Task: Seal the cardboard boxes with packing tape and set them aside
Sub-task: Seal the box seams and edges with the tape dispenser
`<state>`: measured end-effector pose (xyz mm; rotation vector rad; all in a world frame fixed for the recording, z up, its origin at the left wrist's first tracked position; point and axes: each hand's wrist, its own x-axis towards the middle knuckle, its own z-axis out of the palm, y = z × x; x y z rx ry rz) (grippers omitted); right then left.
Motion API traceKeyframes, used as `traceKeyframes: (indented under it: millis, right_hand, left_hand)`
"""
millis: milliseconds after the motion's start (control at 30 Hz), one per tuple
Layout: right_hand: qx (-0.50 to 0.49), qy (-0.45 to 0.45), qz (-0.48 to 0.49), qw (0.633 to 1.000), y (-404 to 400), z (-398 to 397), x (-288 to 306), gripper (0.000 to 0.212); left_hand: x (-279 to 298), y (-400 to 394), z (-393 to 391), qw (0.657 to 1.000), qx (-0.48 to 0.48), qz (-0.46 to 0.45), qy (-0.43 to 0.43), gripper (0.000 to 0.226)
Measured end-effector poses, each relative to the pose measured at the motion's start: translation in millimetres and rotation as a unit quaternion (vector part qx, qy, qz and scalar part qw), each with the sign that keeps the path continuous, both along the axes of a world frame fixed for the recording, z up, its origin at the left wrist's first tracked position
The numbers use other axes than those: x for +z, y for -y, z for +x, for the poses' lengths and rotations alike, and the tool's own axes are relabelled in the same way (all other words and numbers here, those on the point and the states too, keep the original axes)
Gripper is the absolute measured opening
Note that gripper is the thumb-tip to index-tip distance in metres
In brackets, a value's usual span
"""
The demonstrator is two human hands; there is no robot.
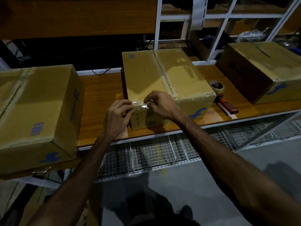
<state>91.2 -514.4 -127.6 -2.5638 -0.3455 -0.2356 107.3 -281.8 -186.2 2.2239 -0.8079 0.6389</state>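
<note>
On the wooden surface [101, 101] stand 3 cardboard boxes, all closed. Box 1, the left box [37, 108], sits at the near left edge, with tape along its top seam. Box 2, the middle box [164, 79], is set at a slant: its long axis runs from the near left corner toward the far right, and its top seam, already covered by a clear strip, runs from the near edge away to the back. Box 3, the right box [260, 67], stands well apart at the far right, turned so 1 corner points toward the viewer.

At the near top edge of the middle box, 2 hands meet over 1 short piece of clear packing tape [140, 105] that folds over that edge and down the front face. The left hand [118, 118] has its fingers curled, with thumb and forefinger pinching the tape's left end. The right hand [160, 105] is likewise curled, with its fingertips pinching the tape's right end just beside the left.

Between the middle and right boxes lies 1 tape dispenser [223, 97], its roll toward the back and its red and black handle pointing to the near edge. Beneath the surface hangs wire mesh [162, 152].
</note>
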Motion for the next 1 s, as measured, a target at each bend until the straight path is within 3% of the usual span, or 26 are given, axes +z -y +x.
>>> traceKeyframes:
  millis: [200, 467, 600, 833, 900, 1000]
  right_hand:
    - [-0.025, -0.018, 0.019, 0.999, -2, 3, -7, 0.022]
    - [-0.029, 0.014, 0.028, 0.999, -2, 2, -16, 0.03]
    - [-0.029, 0.024, 0.015, 0.999, -5, 1, -18, 0.031]
    - [0.025, 0.079, -0.082, 0.993, -18, 5, -14, 0.026]
    - [0.035, 0.094, -0.082, 0.992, -25, 6, -16, 0.031]
    - [0.043, 0.119, -0.059, 0.99, -26, 7, -23, 0.03]
  left_hand:
    - [3, -10, 11, 0.991, -0.066, 0.094, 0.068, 0.018]
    - [3, -18, 18, 0.986, -0.099, 0.105, 0.082, 0.019]
    - [-1, -13, 15, 0.99, -0.093, 0.067, 0.08, 0.012]
    - [-6, 8, 5, 0.998, 0.009, -0.059, -0.009, 0.017]
    - [-10, 10, 6, 0.997, 0.017, -0.071, -0.022, 0.031]
    - [-11, 11, 9, 0.996, 0.026, -0.083, -0.03, 0.027]
